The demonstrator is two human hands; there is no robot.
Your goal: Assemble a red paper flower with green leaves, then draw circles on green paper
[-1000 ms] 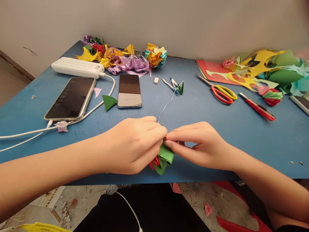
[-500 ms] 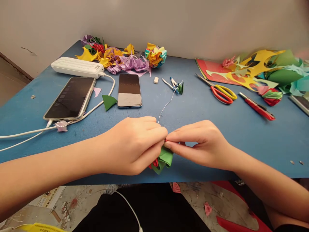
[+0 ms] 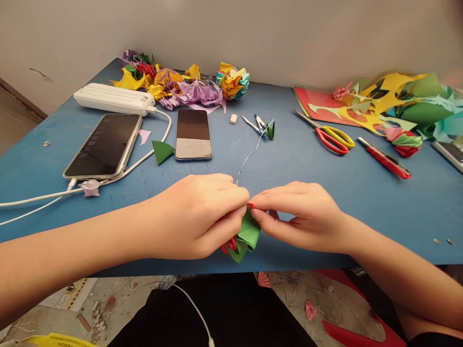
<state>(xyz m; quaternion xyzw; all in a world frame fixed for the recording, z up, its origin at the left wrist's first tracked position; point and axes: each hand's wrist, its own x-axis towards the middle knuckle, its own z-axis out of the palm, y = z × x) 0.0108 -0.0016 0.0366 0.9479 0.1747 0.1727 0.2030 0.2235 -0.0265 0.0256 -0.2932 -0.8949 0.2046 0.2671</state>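
Note:
Near the table's front edge, my left hand (image 3: 208, 217) is closed round a red and green paper flower (image 3: 248, 233), whose folds hang below the fingers. My right hand (image 3: 302, 214) pinches the small red tip of the flower between thumb and forefinger, close against the left fingertips. A thin wire (image 3: 249, 155) rises from behind my left hand and runs up to a pair of compasses (image 3: 259, 127) and a small dark green paper cone (image 3: 270, 131). The left palm hides part of the flower.
Two phones (image 3: 193, 135), a white power bank (image 3: 114, 99) with cables and a green paper wedge (image 3: 162, 152) lie at left. Crumpled paper flowers (image 3: 202, 92) line the back. Scissors (image 3: 331, 137), a red utility knife (image 3: 385, 158) and paper scraps (image 3: 372, 106) lie right.
My right thumb and fingers have shifted slightly at the pinch, and more of the red tip now shows between them. The left hand keeps its hold, with its fingers slightly moved.

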